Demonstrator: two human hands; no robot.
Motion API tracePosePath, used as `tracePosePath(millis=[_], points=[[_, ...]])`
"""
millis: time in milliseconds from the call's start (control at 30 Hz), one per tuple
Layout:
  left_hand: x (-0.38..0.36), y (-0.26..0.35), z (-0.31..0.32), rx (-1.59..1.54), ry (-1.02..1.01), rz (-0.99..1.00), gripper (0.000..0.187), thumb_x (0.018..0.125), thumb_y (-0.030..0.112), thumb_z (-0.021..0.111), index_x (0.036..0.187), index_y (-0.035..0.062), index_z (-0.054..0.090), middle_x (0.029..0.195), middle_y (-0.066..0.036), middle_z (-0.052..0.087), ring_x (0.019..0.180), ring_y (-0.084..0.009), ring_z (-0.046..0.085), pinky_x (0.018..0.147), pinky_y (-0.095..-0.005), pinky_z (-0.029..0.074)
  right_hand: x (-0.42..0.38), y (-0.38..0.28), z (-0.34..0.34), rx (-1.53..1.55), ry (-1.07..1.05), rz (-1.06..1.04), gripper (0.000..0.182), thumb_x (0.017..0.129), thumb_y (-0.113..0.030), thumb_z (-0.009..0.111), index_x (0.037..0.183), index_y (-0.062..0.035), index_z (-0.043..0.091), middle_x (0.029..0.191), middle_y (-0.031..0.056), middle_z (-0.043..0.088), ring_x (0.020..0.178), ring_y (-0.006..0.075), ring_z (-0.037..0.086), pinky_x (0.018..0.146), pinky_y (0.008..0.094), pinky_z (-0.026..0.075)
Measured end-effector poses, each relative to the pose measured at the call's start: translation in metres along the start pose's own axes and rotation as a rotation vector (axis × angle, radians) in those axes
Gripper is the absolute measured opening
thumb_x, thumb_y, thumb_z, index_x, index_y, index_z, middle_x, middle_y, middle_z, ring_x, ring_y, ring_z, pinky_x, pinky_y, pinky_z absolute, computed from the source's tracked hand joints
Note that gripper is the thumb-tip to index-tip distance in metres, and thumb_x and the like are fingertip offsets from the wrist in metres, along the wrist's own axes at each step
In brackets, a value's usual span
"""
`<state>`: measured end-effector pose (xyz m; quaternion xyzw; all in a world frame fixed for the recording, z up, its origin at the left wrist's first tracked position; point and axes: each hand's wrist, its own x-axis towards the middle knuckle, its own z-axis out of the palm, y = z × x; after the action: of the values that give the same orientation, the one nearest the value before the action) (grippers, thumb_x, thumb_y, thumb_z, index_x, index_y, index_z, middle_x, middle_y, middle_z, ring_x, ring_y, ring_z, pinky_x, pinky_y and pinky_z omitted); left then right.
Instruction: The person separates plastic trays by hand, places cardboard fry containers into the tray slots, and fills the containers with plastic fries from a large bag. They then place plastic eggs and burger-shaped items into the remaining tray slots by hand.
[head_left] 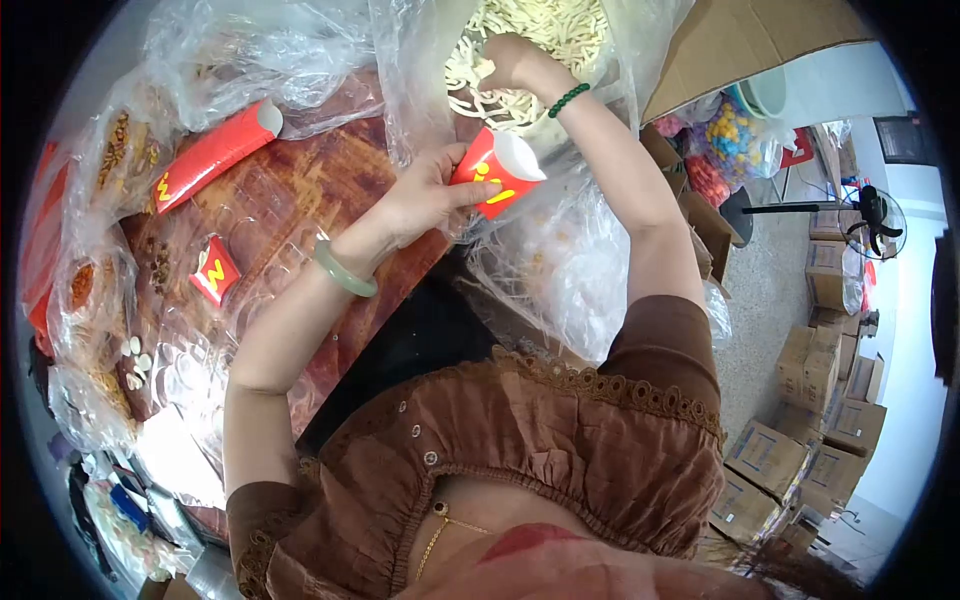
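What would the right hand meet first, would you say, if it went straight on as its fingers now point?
The right hand would likely first meet the pale strips just ahead; depth inside the bag is unclear.

A red card carton with a yellow emblem (498, 180) is held tilted, its open mouth showing a white interior. Pale, thin stick-shaped pieces (555, 35) are heaped loosely beyond it.

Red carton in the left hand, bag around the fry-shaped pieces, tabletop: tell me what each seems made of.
Red carton: probably paperboard; glossy printed outside, plain white inside.
Bag: seemingly clear plastic film; see-through, wrinkled, with glints.
Tabletop: perhaps varnished wood; shiny, streaked reddish brown, though printed laminate could look alike.
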<state>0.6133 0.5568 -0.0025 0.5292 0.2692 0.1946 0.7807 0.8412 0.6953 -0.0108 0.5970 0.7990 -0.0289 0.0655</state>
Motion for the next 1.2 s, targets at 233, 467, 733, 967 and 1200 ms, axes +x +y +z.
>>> tracePosePath(millis=[233,467,733,967,1200], points=[[0.017,-0.010,-0.002,-0.222,0.067,0.029,0.034,0.085,0.011,0.067,0.114,0.0011,0.055,0.093,-0.005,0.064,0.073,-0.0075,0.059,0.058,-0.0204,0.049,-0.006,0.017,-0.006,0.077,0.089,-0.061,0.054,0.065,-0.034,0.076,0.105,-0.0002,0.064,0.098,0.0196,0.065,0.091,0.0324,0.062,0.081,0.0372,0.049],[0.024,-0.008,0.000,-0.254,0.168,0.017,0.031,0.085,0.008,0.066,0.112,0.0006,0.055,0.094,-0.006,0.064,0.074,-0.0097,0.061,0.060,-0.0219,0.050,-0.037,-0.007,-0.070,0.309,-0.062,0.212,0.055,0.068,-0.024,0.077,0.110,0.0079,0.060,0.073,0.0154,0.064,0.052,0.0182,0.062,0.052,0.0299,0.051],[0.042,-0.015,0.000,-0.252,0.258,0.042,0.033,0.085,0.008,0.066,0.114,-0.0026,0.054,0.097,-0.008,0.064,0.078,-0.0127,0.063,0.065,-0.0243,0.053,-0.051,-0.001,-0.088,0.328,0.015,0.206,0.046,0.069,-0.025,0.076,0.102,0.0043,0.063,0.076,0.0168,0.065,0.059,0.0228,0.063,0.058,0.0320,0.051],[0.057,0.003,0.005,-0.245,0.311,0.070,0.037,0.087,0.009,0.063,0.120,-0.0020,0.050,0.103,-0.012,0.062,0.080,-0.0177,0.064,0.065,-0.0281,0.056,-0.057,0.011,-0.073,0.028,0.286,-0.024,0.043,0.066,-0.026,0.077,0.097,0.0013,0.064,0.083,0.0178,0.066,0.077,0.0281,0.065,0.068,0.0353,0.051],[0.063,-0.001,0.000,-0.193,0.359,0.073,0.037,0.087,0.009,0.063,0.120,-0.0023,0.049,0.102,-0.012,0.062,0.079,-0.0181,0.064,0.064,-0.0282,0.056,-0.047,0.029,-0.069,0.263,0.230,0.109,0.052,0.062,-0.030,0.080,0.101,0.0006,0.063,0.094,0.0173,0.066,0.086,0.0287,0.065,0.075,0.0348,0.051]])
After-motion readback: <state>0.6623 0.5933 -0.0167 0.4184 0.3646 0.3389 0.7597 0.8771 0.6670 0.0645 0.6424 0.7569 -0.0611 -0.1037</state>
